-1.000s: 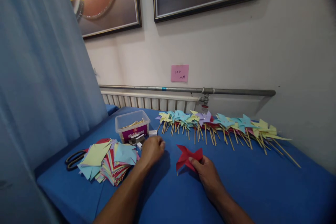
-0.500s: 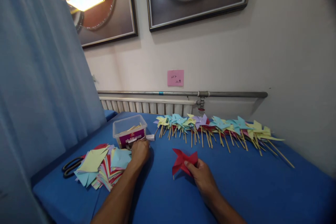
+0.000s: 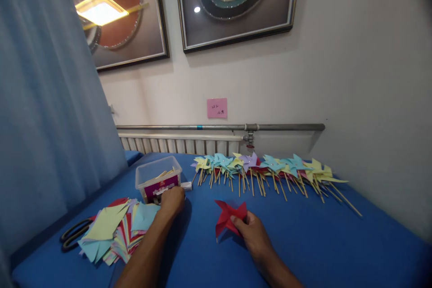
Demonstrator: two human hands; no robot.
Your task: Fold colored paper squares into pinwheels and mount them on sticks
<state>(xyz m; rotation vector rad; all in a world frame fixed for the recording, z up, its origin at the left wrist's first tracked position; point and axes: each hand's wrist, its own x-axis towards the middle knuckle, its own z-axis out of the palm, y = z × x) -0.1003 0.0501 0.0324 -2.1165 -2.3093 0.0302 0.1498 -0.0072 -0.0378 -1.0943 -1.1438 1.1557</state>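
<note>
Red paper pinwheel [image 3: 229, 217] pinched in right hand [image 3: 254, 233], left hand [image 3: 172, 200] at plastic tub [image 3: 158, 177]

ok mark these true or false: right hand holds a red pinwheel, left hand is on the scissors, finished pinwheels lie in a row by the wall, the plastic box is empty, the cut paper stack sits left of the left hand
1. The right hand holds a red pinwheel. True.
2. The left hand is on the scissors. False: it is at the plastic box; the scissors lie apart, at the table's far left.
3. Finished pinwheels lie in a row by the wall. True.
4. The plastic box is empty. False: thin wooden sticks show inside.
5. The cut paper stack sits left of the left hand. True.
</note>
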